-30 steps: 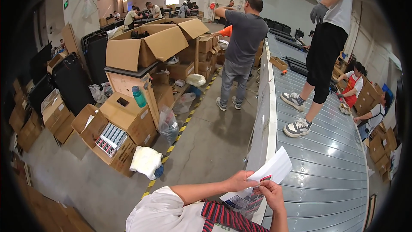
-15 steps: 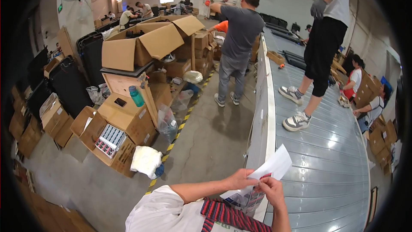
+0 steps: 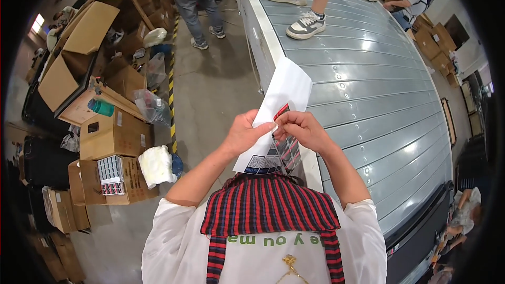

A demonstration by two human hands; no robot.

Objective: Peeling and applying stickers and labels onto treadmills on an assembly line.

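We grip the white sheet (image 3: 286, 81) w/ L hand (image 3: 247, 132), pinch its printed part (image 3: 289, 152) w/ R hand (image 3: 304, 128). Est.: peeling unfinished, sheet not set down; extent unclear.

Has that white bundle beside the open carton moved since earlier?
No: the white bundle still lies between the open carton and the yellow-black floor tape.

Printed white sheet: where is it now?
Central in the head view, the printed white sheet is between the left hand and right hand, above the striped apron, overlapping the conveyor's white edge.
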